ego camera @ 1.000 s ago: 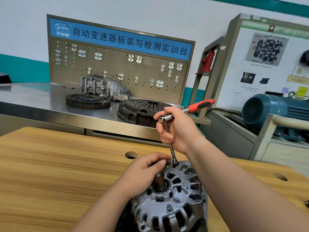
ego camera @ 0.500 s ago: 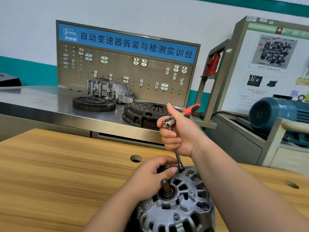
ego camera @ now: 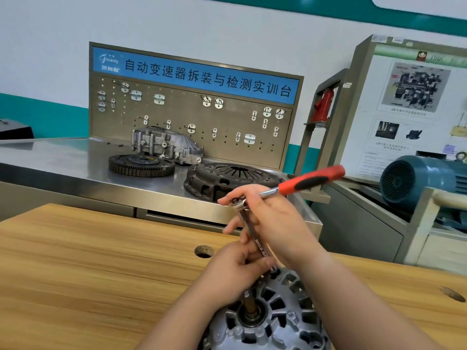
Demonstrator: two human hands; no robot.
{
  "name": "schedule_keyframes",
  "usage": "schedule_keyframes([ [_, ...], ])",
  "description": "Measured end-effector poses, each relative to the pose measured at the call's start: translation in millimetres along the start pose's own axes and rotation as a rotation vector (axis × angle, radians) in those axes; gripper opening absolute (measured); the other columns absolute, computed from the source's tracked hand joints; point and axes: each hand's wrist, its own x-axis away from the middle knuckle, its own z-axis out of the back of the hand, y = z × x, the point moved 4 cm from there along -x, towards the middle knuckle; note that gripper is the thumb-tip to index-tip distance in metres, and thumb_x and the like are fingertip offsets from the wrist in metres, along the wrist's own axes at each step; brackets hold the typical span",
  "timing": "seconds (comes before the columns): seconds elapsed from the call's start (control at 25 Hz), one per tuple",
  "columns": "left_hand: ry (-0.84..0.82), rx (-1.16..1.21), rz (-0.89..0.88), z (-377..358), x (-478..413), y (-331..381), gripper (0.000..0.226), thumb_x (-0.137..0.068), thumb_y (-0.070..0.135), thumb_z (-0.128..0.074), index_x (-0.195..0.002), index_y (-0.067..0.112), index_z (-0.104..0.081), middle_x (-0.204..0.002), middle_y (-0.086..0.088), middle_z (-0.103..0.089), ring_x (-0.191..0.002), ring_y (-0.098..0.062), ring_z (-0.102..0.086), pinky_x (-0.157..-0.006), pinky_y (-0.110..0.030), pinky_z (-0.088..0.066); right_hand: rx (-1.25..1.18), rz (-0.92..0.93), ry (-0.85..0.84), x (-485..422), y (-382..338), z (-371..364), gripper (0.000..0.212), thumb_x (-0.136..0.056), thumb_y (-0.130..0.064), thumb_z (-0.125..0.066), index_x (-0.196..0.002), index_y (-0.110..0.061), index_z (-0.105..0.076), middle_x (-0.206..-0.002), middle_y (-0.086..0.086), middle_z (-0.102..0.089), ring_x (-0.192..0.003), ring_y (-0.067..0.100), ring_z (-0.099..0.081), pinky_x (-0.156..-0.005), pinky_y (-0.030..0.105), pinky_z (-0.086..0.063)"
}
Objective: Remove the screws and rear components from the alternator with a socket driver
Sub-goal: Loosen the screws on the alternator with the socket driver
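Observation:
The grey alternator (ego camera: pixel 273 322) lies on the wooden bench (ego camera: pixel 101 261) at the bottom middle, its shaft (ego camera: pixel 249 303) pointing up. A ratchet driver with a red and black handle (ego camera: pixel 310 180) stands on a long steel extension (ego camera: pixel 257 243), whose socket end meets the alternator's upper rim. My right hand (ego camera: pixel 273 218) grips the ratchet head and the top of the extension. My left hand (ego camera: pixel 235 269) rests on the alternator's upper left edge, with its fingertips pinching the lower end of the extension near the socket.
A steel workbench (ego camera: pixel 63 160) behind holds a toothed flywheel ring (ego camera: pixel 141 165), a cast housing (ego camera: pixel 164 145) and a clutch pressure plate (ego camera: pixel 227 178) before a pegboard (ego camera: pixel 192 117). A blue electric motor (ego camera: pixel 419 180) stands right. The wooden bench has round holes (ego camera: pixel 203 251).
The ratchet handle has swung back out to the right, showing its full length again. My left fingertips have closed around the lower extension. The view shifted slightly.

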Motion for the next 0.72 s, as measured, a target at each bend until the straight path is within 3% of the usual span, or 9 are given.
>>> schedule_keyframes([
  [0.08, -0.009, -0.021, 0.004, -1, 0, 0, 0.009, -0.090, 0.019, -0.061, -0.086, 0.012, -0.065, -0.060, 0.015, -0.062, -0.057, 0.000, -0.054, -0.060, -0.021, -0.042, -0.210, -0.065, 0.021, -4, 2, 4, 0.034, -0.101, -0.030, -0.034, -0.094, -0.009, -0.060, -0.092, 0.009, -0.071, -0.050, 0.020, -0.057, -0.043, 0.026, -0.033],
  [0.16, -0.032, -0.001, 0.008, -2, 1, 0, 0.015, -0.091, 0.017, -0.059, -0.077, 0.013, -0.058, -0.050, 0.016, -0.051, -0.050, 0.002, -0.042, -0.053, -0.018, -0.034, -0.328, -0.089, 0.057, -5, 5, 7, 0.037, -0.101, -0.031, -0.033, -0.089, -0.008, -0.059, -0.086, 0.010, -0.071, -0.044, 0.020, -0.051, -0.041, 0.024, -0.025],
  [0.28, -0.045, 0.022, -0.001, -2, 1, 5, 0.019, -0.091, 0.019, -0.059, -0.072, 0.020, -0.059, -0.057, 0.010, -0.052, -0.056, -0.004, -0.044, -0.056, -0.021, -0.035, -0.464, -0.185, 0.045, -9, 9, 9, 0.038, -0.100, -0.036, -0.033, -0.087, -0.009, -0.056, -0.078, 0.009, -0.071, -0.035, 0.013, -0.043, -0.039, 0.019, -0.018],
  [0.36, -0.039, 0.008, 0.013, -2, 0, 3, 0.017, -0.089, 0.022, -0.061, -0.080, 0.008, -0.066, -0.068, -0.008, -0.060, -0.066, -0.008, -0.050, -0.064, -0.025, -0.040, -0.547, -0.290, -0.014, -12, 12, 8, 0.040, -0.101, -0.040, -0.030, -0.086, -0.012, -0.054, -0.073, 0.006, -0.070, -0.032, 0.009, -0.036, -0.039, 0.016, -0.015],
  [0.44, -0.034, 0.006, 0.021, -3, 0, 1, 0.022, -0.088, 0.021, -0.062, -0.088, 0.000, -0.067, -0.076, -0.012, -0.064, -0.071, -0.010, -0.052, -0.069, -0.027, -0.043, -0.578, -0.314, -0.044, -11, 12, 7, 0.035, -0.101, -0.038, -0.032, -0.085, -0.014, -0.053, -0.076, 0.005, -0.070, -0.035, 0.008, -0.038, -0.039, 0.015, -0.017],
  [0.56, -0.013, -0.008, 0.025, -2, 0, -1, 0.022, -0.088, 0.022, -0.062, -0.090, 0.000, -0.067, -0.067, -0.004, -0.058, -0.062, -0.008, -0.048, -0.063, -0.027, -0.038, -0.275, -0.065, 0.045, -4, 6, 10, 0.022, -0.101, -0.022, -0.042, -0.087, -0.013, -0.055, -0.089, 0.006, -0.067, -0.048, 0.014, -0.052, -0.041, 0.022, -0.031],
  [0.64, -0.008, -0.036, 0.016, -2, -1, -3, 0.024, -0.088, 0.023, -0.062, -0.090, 0.000, -0.066, -0.064, -0.009, -0.061, -0.059, -0.009, -0.049, -0.060, -0.030, -0.039, 0.074, 0.153, 0.117, 3, 0, 7, 0.017, -0.099, -0.014, -0.049, -0.089, -0.012, -0.063, -0.090, 0.003, -0.064, -0.054, 0.014, -0.057, -0.044, 0.023, -0.042],
  [0.72, -0.014, -0.020, 0.002, -2, -2, -3, 0.022, -0.089, 0.021, -0.062, -0.089, -0.001, -0.066, -0.075, -0.017, -0.066, -0.067, -0.013, -0.053, -0.065, -0.035, -0.044, 0.183, 0.193, 0.144, 4, -3, 4, 0.016, -0.099, -0.013, -0.051, -0.093, -0.015, -0.066, -0.095, 0.003, -0.065, -0.056, 0.014, -0.059, -0.048, 0.021, -0.046],
])
